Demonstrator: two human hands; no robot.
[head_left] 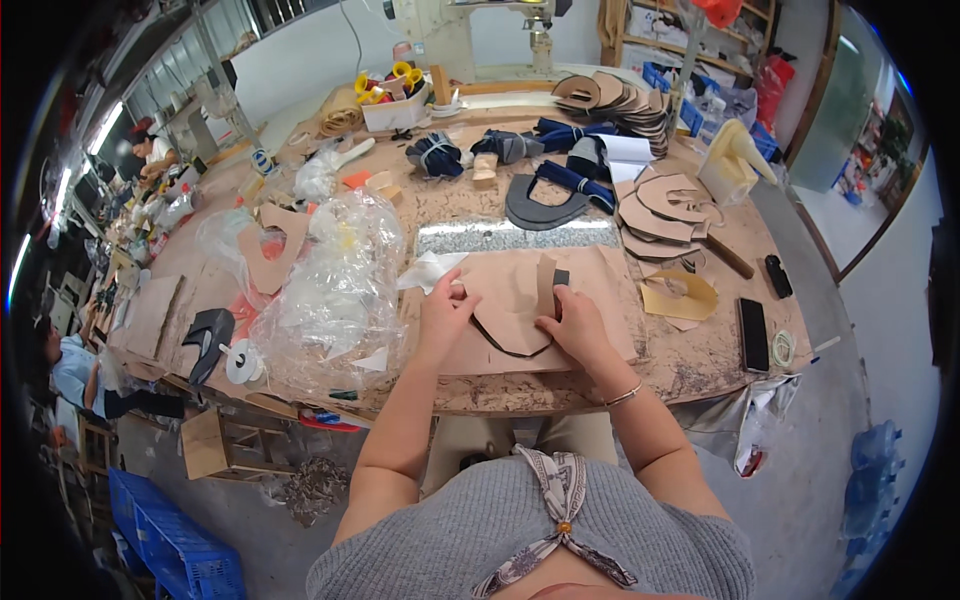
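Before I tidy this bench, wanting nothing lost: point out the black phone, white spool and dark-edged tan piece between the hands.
Black phone point(753, 335), head view: middle of its face.
White spool point(244, 364), head view: its round face.
Dark-edged tan piece point(510, 320), head view: its flat middle.

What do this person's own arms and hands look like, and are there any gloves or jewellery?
No gloves: the left hand and right hand are both bare. A slim, shiny bracelet circles the right wrist. The grey ribbed top leaves both forearms uncovered.
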